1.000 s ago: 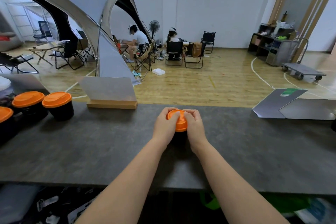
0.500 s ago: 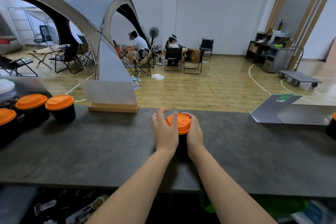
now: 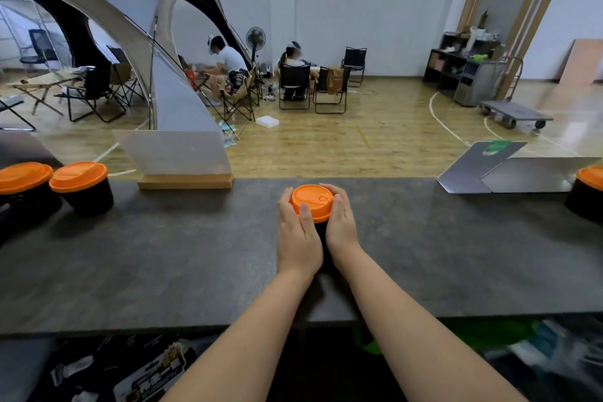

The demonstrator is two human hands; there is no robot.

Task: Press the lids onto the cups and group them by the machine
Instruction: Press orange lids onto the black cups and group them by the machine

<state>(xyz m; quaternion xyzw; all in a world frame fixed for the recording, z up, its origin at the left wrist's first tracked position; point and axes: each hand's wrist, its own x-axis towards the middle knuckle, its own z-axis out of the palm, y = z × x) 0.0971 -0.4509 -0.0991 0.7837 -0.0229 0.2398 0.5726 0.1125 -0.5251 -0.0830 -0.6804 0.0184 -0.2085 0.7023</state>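
A black cup with an orange lid [image 3: 311,201] stands in the middle of the dark counter [image 3: 195,254]. My left hand [image 3: 298,235] wraps the cup's left side, its thumb lying on the lid's near edge. My right hand [image 3: 341,222] curls round the right side, fingertips at the lid's far rim. Most of the cup body is hidden between my hands. Two lidded black cups [image 3: 81,186] [image 3: 24,183] sit together at the counter's left end. Another lidded cup [image 3: 587,192] is at the far right edge.
A clear sign in a wooden base [image 3: 182,170] stands at the counter's far edge, left of centre. Two grey flat panels [image 3: 509,170] lie at the far right. Beyond the counter are a tent, folding chairs and seated people.
My left hand's fingers, raised half a second ago, have closed round the cup and lid. The camera has tilted, and the right-hand cup has come into view.
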